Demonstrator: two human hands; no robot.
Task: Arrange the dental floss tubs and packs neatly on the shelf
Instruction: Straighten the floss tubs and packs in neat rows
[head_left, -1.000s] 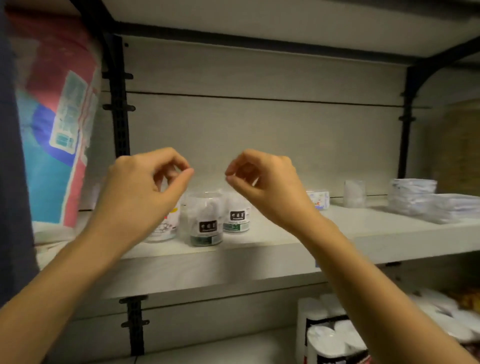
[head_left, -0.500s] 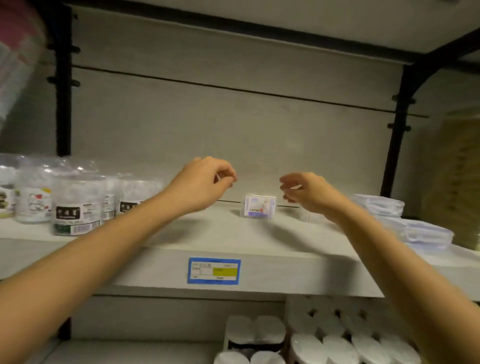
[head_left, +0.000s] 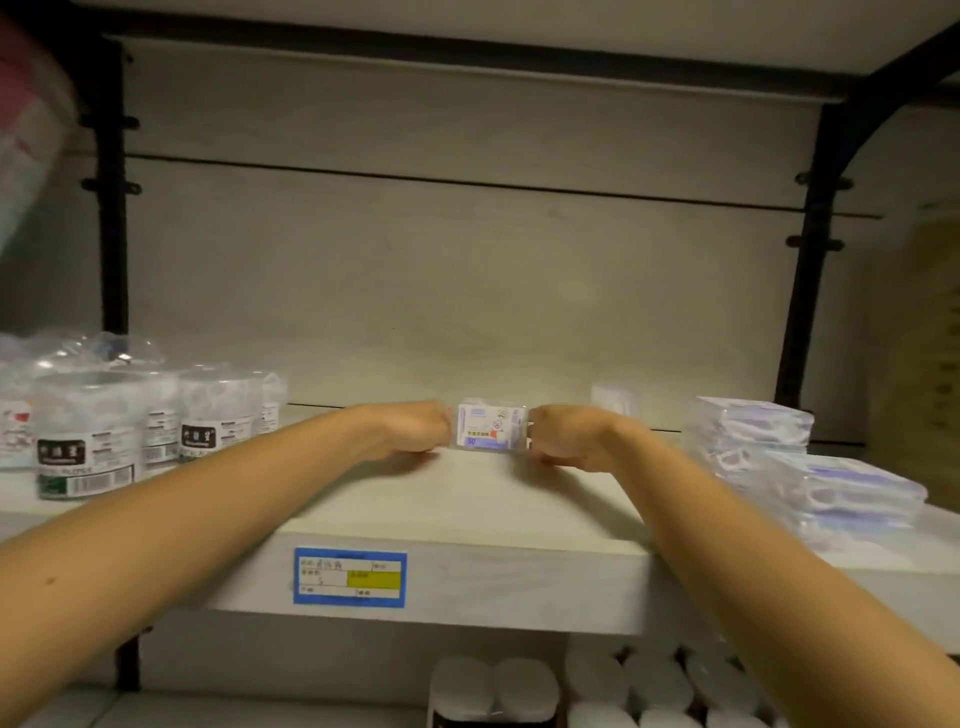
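so both hands are curled round the ends of the little floss box (head_left: 488, 428), left hand (head_left: 415, 431) on its left side and right hand (head_left: 563, 436) on its right, fingertips mostly hidden tbh. The box sits mid-shelf (head_left: 467, 519) near the back wall, tubs (head_left: 88, 436) bunched at the left, packs (head_left: 810, 478) stacked at the right, all well apart from it

Both bare arms reached forward and angled inward, wrists nearly level. The left hand (head_left: 415, 431) and right hand (head_left: 563, 439) faced each other, backs up, fingers curled under. Each gripped one end of the small box (head_left: 491, 428) between them, the left hand at its left end and the right hand at its right end. The fingertips were mostly hidden.
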